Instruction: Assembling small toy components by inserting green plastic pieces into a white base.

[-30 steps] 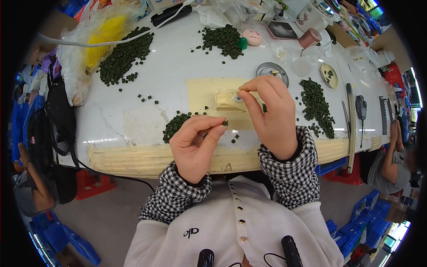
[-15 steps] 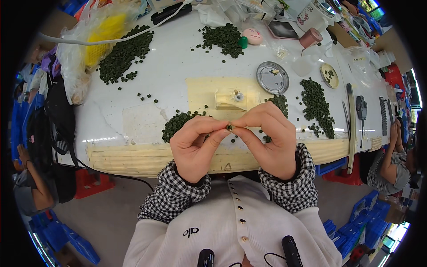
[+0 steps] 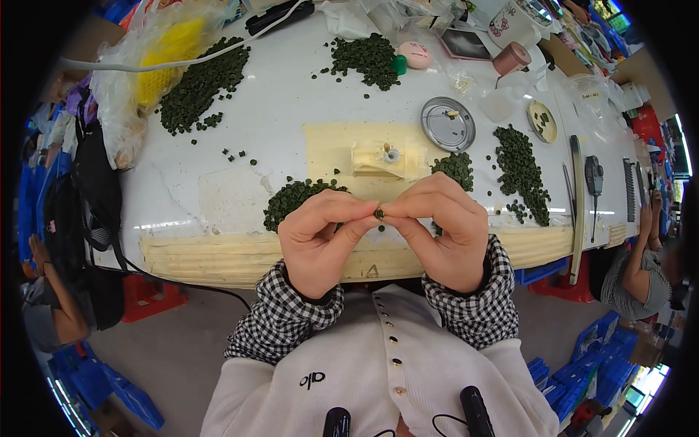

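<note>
Close in front of me, the fingertips of both hands meet around one small dark green part (image 3: 379, 214). My left hand (image 3: 317, 240) pinches it from the left, thumb against forefinger. From the other side my right hand (image 3: 447, 231) grips it in the same pinch. Just behind the left hand lies a pile of small dark green parts (image 3: 298, 202), partly hidden by it. A smaller green pile (image 3: 455, 170) sits behind the right hand. Beyond the fingertips, a clear block with a metal fitting (image 3: 380, 157) stands on yellow tape (image 3: 328, 146).
More green parts are heaped at the far left (image 3: 204, 87), far middle (image 3: 366, 62) and right (image 3: 520, 171). A round metal dish (image 3: 448, 124), a small yellow dish (image 3: 542, 121), a thread spool (image 3: 512, 58) and long tools (image 3: 575, 204) lie rightward. People sit at both sides.
Both hands have shifted slightly to the right, and the green part between the fingertips now shows a little more. The pinch is kept.
</note>
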Tool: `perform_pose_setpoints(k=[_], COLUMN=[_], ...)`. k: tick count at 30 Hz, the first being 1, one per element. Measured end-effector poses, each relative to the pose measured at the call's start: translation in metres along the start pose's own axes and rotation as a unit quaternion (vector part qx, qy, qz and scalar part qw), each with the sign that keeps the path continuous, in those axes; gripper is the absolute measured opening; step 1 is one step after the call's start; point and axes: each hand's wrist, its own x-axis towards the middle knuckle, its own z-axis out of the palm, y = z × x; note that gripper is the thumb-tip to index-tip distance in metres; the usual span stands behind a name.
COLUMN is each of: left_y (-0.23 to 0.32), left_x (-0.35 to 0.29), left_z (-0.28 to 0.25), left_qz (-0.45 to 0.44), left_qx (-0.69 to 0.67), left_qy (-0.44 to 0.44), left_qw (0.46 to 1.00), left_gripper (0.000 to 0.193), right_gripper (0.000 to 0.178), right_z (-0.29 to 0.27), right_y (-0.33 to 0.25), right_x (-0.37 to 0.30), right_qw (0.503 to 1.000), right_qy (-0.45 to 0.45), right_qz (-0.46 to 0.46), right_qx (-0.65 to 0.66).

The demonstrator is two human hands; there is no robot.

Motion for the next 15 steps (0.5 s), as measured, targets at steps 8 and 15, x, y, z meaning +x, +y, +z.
perform_pose_setpoints(k=[8,15], left_y=[-0.0038,-0.0024], left_x=[-0.0005,-0.0007], left_z=[-0.0007,0.0006], left_qz=[0.006,0.001], left_qx=[0.005,-0.008], left_qy=[-0.009,-0.005], left_qw=[1.0,1.0], left_gripper=[0.023,0.022], right_gripper=[0.019,0.017], right_z=[-0.0008,0.0024], right_y=[-0.0004,-0.0016], right_x=[-0.0017,-0.0054], right_qw=[1.0,0.999], right_qy=[-0.002,0.01], right_qz=[-0.002,0.024], right_qx=[0.003,0.024])
